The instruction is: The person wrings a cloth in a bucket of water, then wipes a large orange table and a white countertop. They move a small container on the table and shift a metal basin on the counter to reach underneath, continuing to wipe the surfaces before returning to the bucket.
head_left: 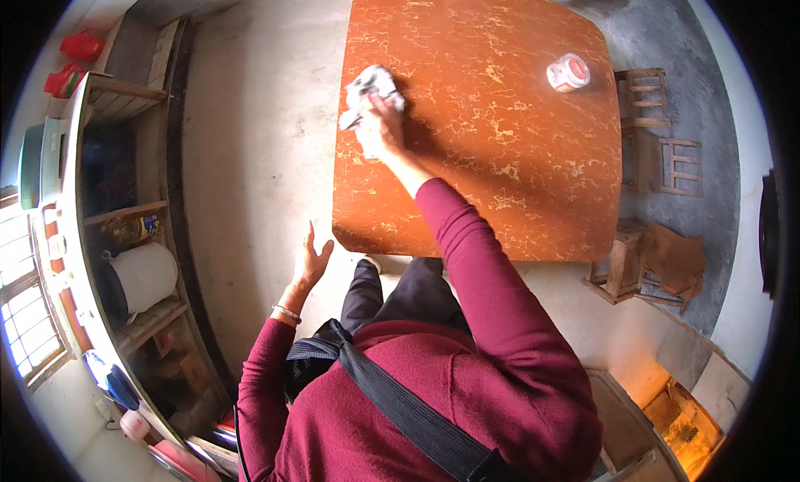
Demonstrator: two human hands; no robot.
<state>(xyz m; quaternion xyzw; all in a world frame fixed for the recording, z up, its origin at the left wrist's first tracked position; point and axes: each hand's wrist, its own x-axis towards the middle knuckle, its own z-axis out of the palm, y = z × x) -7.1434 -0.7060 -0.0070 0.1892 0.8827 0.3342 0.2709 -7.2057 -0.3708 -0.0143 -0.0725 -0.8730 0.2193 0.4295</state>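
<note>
Fingers of the right hand [381,130] are curling over a crumpled white cloth [371,89] and pressing it flat onto the table [500,174], near the table's far left edge. The right arm is stretching forward and slightly left across the tabletop, nearly straight, its dark red sleeve reaching to the wrist.

The left hand [310,261] is hanging out to the side over the floor [258,149], just off the table's near left corner, palm open, fingers spread and pointing up, holding nothing. A thin bracelet [287,314] is circling its wrist.

The table is showing a glossy orange-brown top veined with pale yellow, like marble, with rounded corners. The cloth is looking soft and wrinkled, with grey patches. Well apart from it, toward the far right corner, a small round jar [568,73] with a red and white lid is lying on its side. The floor is looking like bare, dull concrete. Rough wooden stools [646,94] are standing beside the table's right edge, and a white bucket [143,275] is sitting on the shelf [125,211] at the left.
</note>
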